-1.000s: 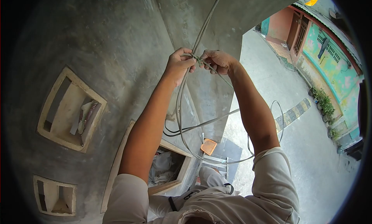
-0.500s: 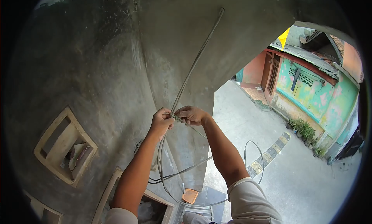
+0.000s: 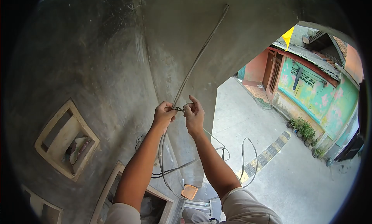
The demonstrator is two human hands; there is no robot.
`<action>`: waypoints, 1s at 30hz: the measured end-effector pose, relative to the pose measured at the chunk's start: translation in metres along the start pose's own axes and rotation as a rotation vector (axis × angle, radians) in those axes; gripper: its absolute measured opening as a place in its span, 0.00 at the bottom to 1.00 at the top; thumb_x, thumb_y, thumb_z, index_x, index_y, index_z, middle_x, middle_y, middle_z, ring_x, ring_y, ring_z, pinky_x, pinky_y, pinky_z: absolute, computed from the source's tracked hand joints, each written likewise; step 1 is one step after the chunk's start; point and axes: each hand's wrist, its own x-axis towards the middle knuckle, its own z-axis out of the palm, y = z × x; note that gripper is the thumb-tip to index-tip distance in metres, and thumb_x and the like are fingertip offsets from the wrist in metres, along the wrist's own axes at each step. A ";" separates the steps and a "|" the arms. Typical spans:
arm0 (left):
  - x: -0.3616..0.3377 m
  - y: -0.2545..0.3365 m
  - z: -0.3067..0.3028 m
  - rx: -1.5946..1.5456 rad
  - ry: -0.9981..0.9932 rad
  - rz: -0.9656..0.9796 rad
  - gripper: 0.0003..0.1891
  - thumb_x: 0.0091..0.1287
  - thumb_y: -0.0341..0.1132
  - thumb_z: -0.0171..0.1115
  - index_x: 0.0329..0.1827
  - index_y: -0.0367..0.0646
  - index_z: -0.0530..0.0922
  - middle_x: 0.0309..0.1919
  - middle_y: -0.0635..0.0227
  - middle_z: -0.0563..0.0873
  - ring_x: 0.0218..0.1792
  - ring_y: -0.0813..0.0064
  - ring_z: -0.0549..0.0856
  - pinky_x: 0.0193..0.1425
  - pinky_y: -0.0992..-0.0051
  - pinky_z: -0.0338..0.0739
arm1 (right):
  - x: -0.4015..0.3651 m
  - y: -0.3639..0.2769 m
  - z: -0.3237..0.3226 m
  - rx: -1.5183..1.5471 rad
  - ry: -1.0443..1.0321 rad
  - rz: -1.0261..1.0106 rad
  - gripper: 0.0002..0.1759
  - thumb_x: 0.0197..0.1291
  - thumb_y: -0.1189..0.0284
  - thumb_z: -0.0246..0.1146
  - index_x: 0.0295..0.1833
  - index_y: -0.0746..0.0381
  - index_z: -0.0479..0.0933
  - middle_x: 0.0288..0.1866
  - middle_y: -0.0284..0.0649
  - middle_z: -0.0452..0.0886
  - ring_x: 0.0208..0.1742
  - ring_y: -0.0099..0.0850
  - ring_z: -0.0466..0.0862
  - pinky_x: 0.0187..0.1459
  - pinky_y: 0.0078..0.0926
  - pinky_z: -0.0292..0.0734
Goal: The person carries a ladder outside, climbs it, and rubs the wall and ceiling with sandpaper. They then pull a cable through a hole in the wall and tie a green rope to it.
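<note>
Against the grey wall (image 3: 97,61), your left hand (image 3: 164,115) grips the cable (image 3: 195,63); your right hand (image 3: 194,116) pinches a thin wire (image 3: 224,148) (knot hidden).

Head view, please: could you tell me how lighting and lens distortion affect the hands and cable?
Head view: strong fisheye, black corners, the concrete wall bows. Head view: the wall lies in dull shade, the sunlit street behind is far brighter, nearly washed out. Head view: left hand, right hand and the cable they pinch look sharp, without glare.
</note>
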 end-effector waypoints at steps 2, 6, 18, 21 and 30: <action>0.000 0.000 -0.003 -0.029 -0.001 -0.013 0.12 0.56 0.22 0.62 0.41 0.38 0.72 0.27 0.68 0.81 0.20 0.79 0.76 0.24 0.78 0.68 | -0.030 0.002 0.003 0.074 0.000 -0.184 0.25 0.59 0.83 0.60 0.63 0.69 0.68 0.37 0.35 0.78 0.34 0.20 0.75 0.37 0.19 0.73; -0.003 0.001 -0.008 -0.106 -0.088 -0.003 0.14 0.55 0.23 0.63 0.44 0.36 0.72 0.28 0.66 0.81 0.24 0.78 0.78 0.28 0.78 0.70 | -0.055 0.019 0.003 -0.283 -0.015 -0.446 0.21 0.59 0.83 0.59 0.60 0.68 0.70 0.36 0.35 0.77 0.35 0.21 0.75 0.40 0.19 0.73; -0.005 0.003 -0.017 -0.153 -0.191 -0.042 0.13 0.60 0.24 0.63 0.46 0.34 0.74 0.33 0.64 0.83 0.29 0.77 0.80 0.33 0.77 0.73 | -0.059 -0.004 -0.008 -0.184 -0.089 0.217 0.16 0.66 0.64 0.60 0.49 0.66 0.76 0.26 0.35 0.81 0.35 0.22 0.79 0.39 0.19 0.73; 0.000 -0.003 -0.021 -0.172 -0.236 -0.031 0.13 0.61 0.24 0.62 0.48 0.33 0.74 0.34 0.64 0.83 0.29 0.78 0.80 0.34 0.77 0.74 | -0.047 -0.029 -0.016 -1.089 0.050 -0.444 0.16 0.65 0.64 0.61 0.47 0.66 0.78 0.29 0.36 0.83 0.36 0.25 0.81 0.38 0.21 0.75; -0.003 -0.002 -0.016 0.028 -0.153 0.013 0.13 0.63 0.24 0.58 0.50 0.35 0.73 0.35 0.64 0.82 0.30 0.77 0.81 0.33 0.76 0.77 | 0.009 -0.016 -0.026 -0.108 -0.447 0.132 0.12 0.68 0.68 0.57 0.45 0.66 0.79 0.32 0.35 0.80 0.26 0.20 0.75 0.28 0.18 0.71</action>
